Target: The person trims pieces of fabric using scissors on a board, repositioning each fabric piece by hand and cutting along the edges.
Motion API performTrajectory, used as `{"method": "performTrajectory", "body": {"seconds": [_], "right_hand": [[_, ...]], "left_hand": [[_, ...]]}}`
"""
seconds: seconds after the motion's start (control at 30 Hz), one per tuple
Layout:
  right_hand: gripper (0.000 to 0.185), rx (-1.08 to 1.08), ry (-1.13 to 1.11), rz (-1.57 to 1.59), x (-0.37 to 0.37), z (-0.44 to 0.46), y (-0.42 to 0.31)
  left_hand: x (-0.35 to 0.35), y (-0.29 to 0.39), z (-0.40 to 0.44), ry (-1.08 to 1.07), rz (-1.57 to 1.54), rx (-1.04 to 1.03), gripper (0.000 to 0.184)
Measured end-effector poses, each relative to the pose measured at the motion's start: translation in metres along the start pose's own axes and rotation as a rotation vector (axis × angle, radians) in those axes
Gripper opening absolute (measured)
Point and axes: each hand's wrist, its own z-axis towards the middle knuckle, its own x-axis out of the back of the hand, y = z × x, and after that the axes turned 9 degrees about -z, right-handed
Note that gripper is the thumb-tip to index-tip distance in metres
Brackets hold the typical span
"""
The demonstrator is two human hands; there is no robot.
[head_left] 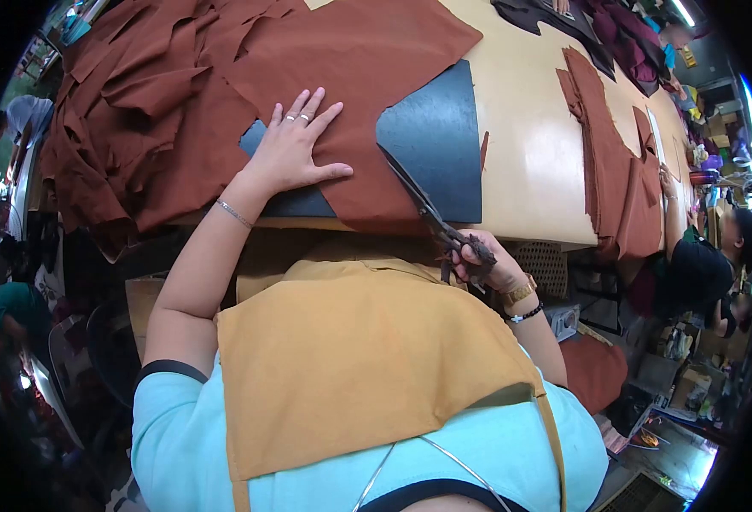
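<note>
My left hand [301, 147] lies with its fingers spread on rust-brown fabric [350, 77], pressing on it and holding nothing. Its thumb points right, and rings show on two fingers. Dark-handled scissors [423, 200] are gripped in my right hand [488, 260] at the table's front edge. Their blades point up and left, over the fabric's curved edge and a dark blue board [435, 128] beneath it. More of the board shows around my left wrist. Rust-brown fabric is heaped at the left, in loose folds.
On the pale table [525, 162], a stack of rust-brown cut pieces [606, 162] lies at the right, with dark fabric [563, 26] behind. A person in dark clothes [696, 273] reaches onto the table at the right. Another person in green [17, 311] is at the far left.
</note>
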Motion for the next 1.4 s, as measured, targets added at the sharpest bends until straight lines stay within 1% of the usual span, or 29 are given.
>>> {"method": "performTrajectory", "body": {"seconds": [0.13, 0.33, 0.5, 0.63, 0.8, 0.9, 1.03, 1.2, 1.3, 1.4], "right_hand": [[0.03, 0.0, 0.005, 0.053, -0.005, 0.007, -0.001], [0.03, 0.009, 0.004, -0.03, -0.001, 0.007, 0.005], [0.03, 0.033, 0.017, -0.002, -0.004, 0.004, 0.007], [0.029, 0.033, 0.035, 0.026, -0.016, 0.009, -0.004], [0.03, 0.031, 0.035, 0.068, -0.012, 0.01, 0.007], [0.03, 0.042, 0.026, 0.071, -0.011, 0.005, 0.013], [0.029, 0.037, 0.029, 0.093, -0.015, 0.001, 0.009], [0.029, 0.061, 0.089, 0.124, -0.021, 0.004, 0.006], [0.03, 0.085, 0.082, 0.113, -0.021, 0.001, 0.013], [0.03, 0.095, 0.094, 0.12, -0.02, -0.002, 0.019]], "left_hand": [[-0.001, 0.006, -0.003, 0.013, -0.004, -0.002, 0.098], [-0.001, 0.008, -0.005, 0.009, 0.01, 0.026, 0.101], [-0.002, 0.016, -0.009, 0.014, 0.026, 0.081, 0.103], [-0.005, 0.023, -0.012, 0.011, 0.028, 0.081, 0.104], [-0.008, 0.026, -0.013, 0.032, 0.039, 0.07, 0.107], [-0.009, 0.035, -0.014, 0.015, 0.033, 0.13, 0.106], [-0.015, 0.048, -0.015, 0.017, 0.054, 0.143, 0.106], [-0.018, 0.06, -0.015, 0.007, 0.047, 0.168, 0.106], [-0.015, 0.068, -0.014, -0.014, 0.043, 0.212, 0.103], [-0.013, 0.067, -0.004, -0.055, -0.006, 0.236, 0.095]]}}
